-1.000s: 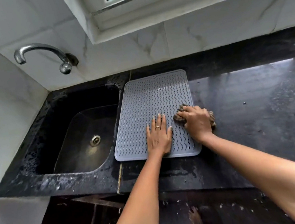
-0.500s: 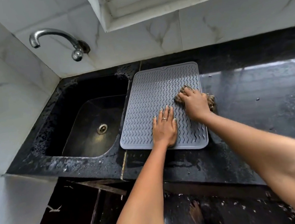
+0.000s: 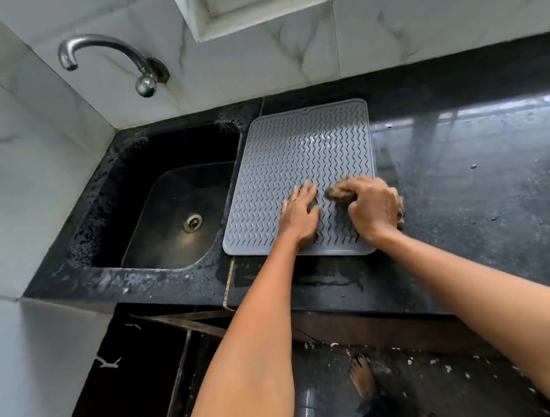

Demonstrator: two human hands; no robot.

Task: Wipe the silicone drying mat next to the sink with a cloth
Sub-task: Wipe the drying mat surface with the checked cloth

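mat: grey silicone drying mat (image 3: pixel 297 171), centre frame, just right of sink (image 3: pixel 171 216)
left hand (image 3: pixel 300 215): fingers spread, pinning mat
right hand (image 3: pixel 374 209): fingers curled around brown cloth (image 3: pixel 335 194)
step: wiping lower right
next: likely sweep toward untouched upper area

My chrome tap (image 3: pixel 105 52) juts from the marble-tiled wall (image 3: pixel 250 63). Below, my bare foot (image 3: pixel 363 375) stands on the dark floor (image 3: pixel 424 390), speckled with pale crumbs.
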